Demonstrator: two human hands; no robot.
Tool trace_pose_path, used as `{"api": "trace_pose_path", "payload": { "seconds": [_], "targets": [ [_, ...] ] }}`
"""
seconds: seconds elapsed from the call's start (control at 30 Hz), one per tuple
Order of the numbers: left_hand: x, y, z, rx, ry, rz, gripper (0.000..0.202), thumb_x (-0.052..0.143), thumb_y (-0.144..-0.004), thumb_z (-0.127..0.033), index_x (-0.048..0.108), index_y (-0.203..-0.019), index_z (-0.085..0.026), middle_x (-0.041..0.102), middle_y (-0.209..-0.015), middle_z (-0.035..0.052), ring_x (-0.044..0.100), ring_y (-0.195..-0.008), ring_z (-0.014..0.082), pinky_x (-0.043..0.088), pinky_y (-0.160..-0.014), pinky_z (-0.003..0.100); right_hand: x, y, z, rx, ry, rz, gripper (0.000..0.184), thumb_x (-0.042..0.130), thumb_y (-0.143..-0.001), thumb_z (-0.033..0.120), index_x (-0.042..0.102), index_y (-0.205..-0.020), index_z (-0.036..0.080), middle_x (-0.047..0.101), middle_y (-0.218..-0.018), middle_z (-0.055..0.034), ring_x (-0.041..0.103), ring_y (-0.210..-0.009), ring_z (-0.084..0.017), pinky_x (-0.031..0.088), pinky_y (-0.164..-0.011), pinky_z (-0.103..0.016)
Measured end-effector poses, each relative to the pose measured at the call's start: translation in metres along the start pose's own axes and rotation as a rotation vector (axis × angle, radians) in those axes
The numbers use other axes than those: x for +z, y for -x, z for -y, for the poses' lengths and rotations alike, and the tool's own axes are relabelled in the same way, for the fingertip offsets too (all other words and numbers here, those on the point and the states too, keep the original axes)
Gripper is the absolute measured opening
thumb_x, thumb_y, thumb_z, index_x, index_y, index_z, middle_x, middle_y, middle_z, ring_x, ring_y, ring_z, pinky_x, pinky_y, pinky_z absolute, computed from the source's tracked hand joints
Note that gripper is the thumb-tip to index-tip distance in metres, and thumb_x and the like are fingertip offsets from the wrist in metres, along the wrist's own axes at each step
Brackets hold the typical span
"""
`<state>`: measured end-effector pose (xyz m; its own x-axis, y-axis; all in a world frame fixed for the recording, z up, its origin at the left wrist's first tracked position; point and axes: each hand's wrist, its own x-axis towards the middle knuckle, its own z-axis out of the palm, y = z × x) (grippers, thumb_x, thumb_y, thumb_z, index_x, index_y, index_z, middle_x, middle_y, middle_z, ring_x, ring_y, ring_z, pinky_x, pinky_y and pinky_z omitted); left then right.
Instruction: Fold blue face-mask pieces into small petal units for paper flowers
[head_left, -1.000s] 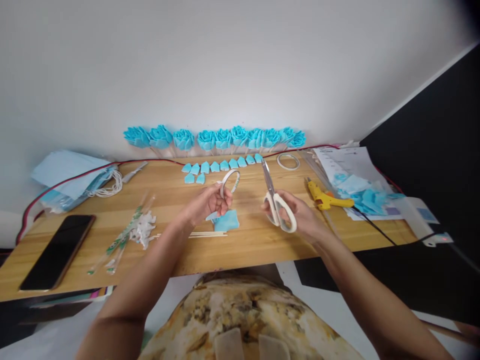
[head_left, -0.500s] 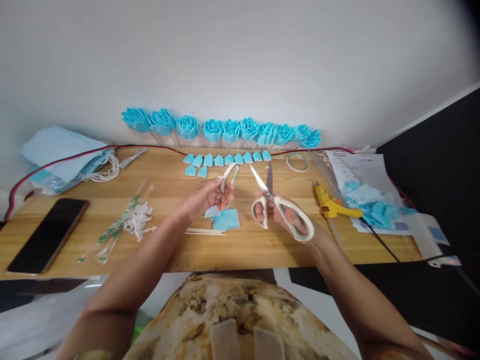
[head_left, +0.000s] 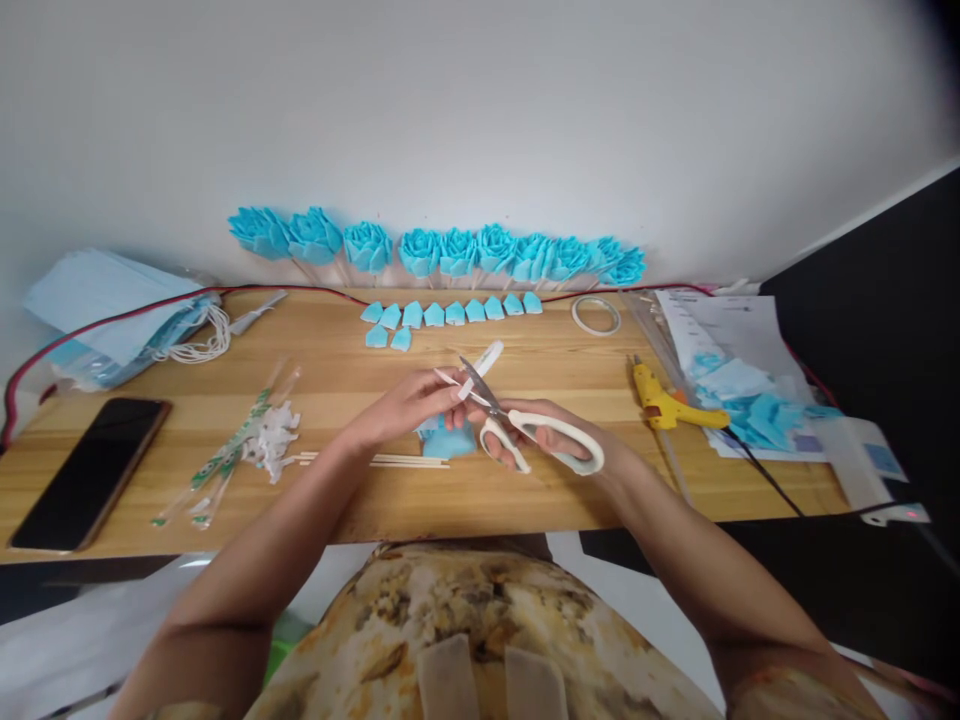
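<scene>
My left hand (head_left: 416, 402) pinches a narrow piece of white tape (head_left: 491, 355), which slants up and away from the fingertips. In my right hand (head_left: 551, 430) are white-handled scissors (head_left: 487, 397), with fingers through the loops. Their blades point up and left and cross the tape close to my left fingertips; whether they have cut it I cannot tell. Beneath the hands lie blue fabric pieces (head_left: 448, 440), partly hidden, and thin wooden sticks (head_left: 405, 461). Small blue petal-shaped pieces (head_left: 454, 313) are laid in rows beyond the hands.
Several blue fabric flowers (head_left: 457, 252) lean along the wall. A tape ring (head_left: 596, 316), a yellow glue gun (head_left: 667, 400) and papers with blue scraps (head_left: 757, 415) are at right. At left are a phone (head_left: 88, 475), clear wrappers (head_left: 232, 450) and a stack of blue sheets (head_left: 112, 310).
My right hand has moved left with the scissors, and their blades have come together around the tape. The tape in my left hand has turned and now leans to the right.
</scene>
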<state>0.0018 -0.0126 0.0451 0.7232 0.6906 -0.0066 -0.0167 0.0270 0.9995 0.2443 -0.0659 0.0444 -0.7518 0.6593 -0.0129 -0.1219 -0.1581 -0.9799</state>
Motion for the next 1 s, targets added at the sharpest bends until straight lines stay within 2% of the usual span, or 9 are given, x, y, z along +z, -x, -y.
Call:
{"api": "trace_pose_path", "payload": {
  "seconds": [0.13,0.37,0.53,0.7,0.87,1.0],
  "targets": [
    [0.003,0.000,-0.007,0.029,-0.009,0.032,0.044,0.063,-0.089,-0.058,0.065,-0.079,-0.015,0.061,-0.077,0.0047,0.059,-0.069,0.0146,0.049,-0.066,0.027,0.003,-0.010,0.001,-0.058,0.007,0.028,0.075,0.056,-0.085,0.075,0.060,-0.130,0.015,0.060,-0.095,-0.0070,0.055,-0.072,-0.013,0.047,-0.064,-0.028],
    [0.005,0.001,-0.008,0.017,0.025,0.041,0.040,0.065,-0.088,-0.055,0.067,-0.084,-0.015,0.061,-0.077,0.0037,0.057,-0.069,0.0142,0.049,-0.066,0.027,0.008,-0.012,-0.010,-0.072,-0.100,0.013,0.079,0.056,-0.083,0.078,0.059,-0.131,0.015,0.058,-0.088,-0.0052,0.051,-0.066,-0.012,0.045,-0.058,-0.025],
    [0.004,0.003,-0.008,-0.016,0.035,0.014,0.035,0.064,-0.090,-0.049,0.068,-0.084,-0.015,0.063,-0.077,0.0036,0.059,-0.069,0.0144,0.048,-0.067,0.026,0.011,-0.009,-0.015,-0.081,-0.178,-0.051,0.070,0.058,-0.086,0.072,0.062,-0.125,0.014,0.055,-0.076,-0.0007,0.047,-0.058,-0.010,0.041,-0.052,-0.024],
    [0.002,0.006,-0.010,-0.012,0.025,0.012,0.028,0.067,-0.089,-0.042,0.071,-0.091,-0.015,0.066,-0.078,0.0048,0.060,-0.073,0.0158,0.047,-0.070,0.026,0.016,-0.006,-0.014,-0.108,-0.286,-0.080,0.058,0.062,-0.088,0.064,0.065,-0.122,0.016,0.053,-0.073,0.0017,0.043,-0.051,-0.007,0.036,-0.044,-0.021],
    [0.005,0.003,0.000,0.017,0.021,-0.114,0.038,0.068,-0.086,-0.051,0.069,-0.073,-0.015,0.058,-0.066,0.0016,0.051,-0.064,0.0129,0.040,-0.061,0.024,0.022,-0.005,-0.009,-0.067,-0.269,-0.150,0.058,0.063,-0.088,0.062,0.065,-0.123,0.016,0.052,-0.065,0.0040,0.039,-0.046,-0.006,0.032,-0.040,-0.019],
    [0.007,-0.001,0.006,-0.049,-0.011,-0.222,0.041,0.070,-0.082,-0.054,0.070,-0.071,-0.015,0.051,-0.056,-0.0013,0.043,-0.054,0.0108,0.032,-0.053,0.024,0.036,-0.008,0.000,0.091,-0.090,-0.150,0.056,0.074,-0.082,0.057,0.069,-0.120,0.017,0.057,-0.070,0.0030,0.043,-0.050,-0.006,0.034,-0.046,-0.019]
  ]
}}
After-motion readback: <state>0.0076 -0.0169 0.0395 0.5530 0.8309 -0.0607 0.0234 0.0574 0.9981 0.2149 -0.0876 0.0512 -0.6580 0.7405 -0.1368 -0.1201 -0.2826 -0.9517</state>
